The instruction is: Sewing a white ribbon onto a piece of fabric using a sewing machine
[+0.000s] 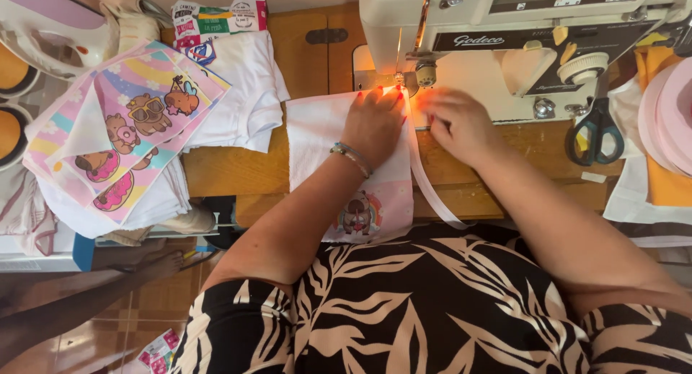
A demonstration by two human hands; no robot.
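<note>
While sewing: white-and-pink printed cloth panel (pixel 339 165) lay mid-frame under the cream sewing machine (pixel 504 28)
Left hand (pixel 375 125): flat, released, pressing the panel
Right hand (pixel 458 125): fingers pinching pale pink ribbon strip (pixel 432 190); beside the needle

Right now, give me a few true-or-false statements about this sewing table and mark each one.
1. The left hand lies flat on the white and pink fabric piece. True.
2. The right hand holds the scissors. False: the scissors lie on the table, untouched.
3. A white ribbon strip runs from the sewing machine needle toward the person. True.
4. The stack of cartoon-print fabric sits right of the machine. False: it lies at the left.
</note>
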